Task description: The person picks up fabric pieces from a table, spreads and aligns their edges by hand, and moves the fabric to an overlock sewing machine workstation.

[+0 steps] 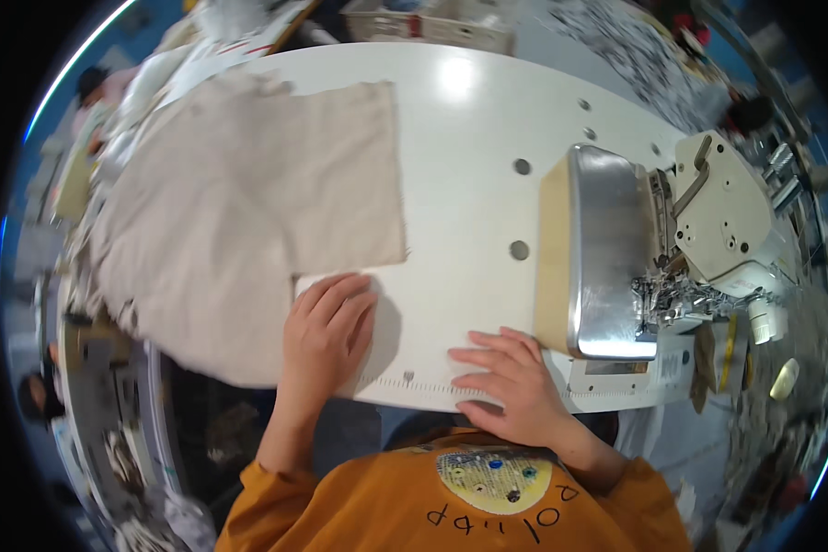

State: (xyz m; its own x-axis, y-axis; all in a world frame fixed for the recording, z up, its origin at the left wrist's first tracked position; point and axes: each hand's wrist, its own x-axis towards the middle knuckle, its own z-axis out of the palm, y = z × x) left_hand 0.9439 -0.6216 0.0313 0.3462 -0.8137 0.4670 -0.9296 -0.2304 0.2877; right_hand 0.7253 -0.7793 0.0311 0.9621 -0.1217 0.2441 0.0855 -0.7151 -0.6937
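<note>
A beige piece of cloth (pixel 221 202) lies across the left part of the white sewing table (pixel 460 304), with a squarish flap reaching toward the middle and folds on its left side. Just below the flap's lower edge is my left hand (pixel 329 327), its fingers loosely bent and nothing seen in them; whether the fingertips touch the cloth I cannot tell. My right hand (pixel 511 386) hovers over the table's near edge with fingers spread, holding nothing. Beyond it, to the right, stands a sewing machine (pixel 727 212) with a shiny metal cover plate (pixel 607 258).
A printed ruler strip (pixel 409 382) runs along the table's near edge. Lint and loose thread (pixel 672 299) cluster around the machine's needle area. Pale crates (pixel 469 32) stand behind the table, and patterned fabric (pixel 616 55) is heaped at the back right. Other people are at the far left.
</note>
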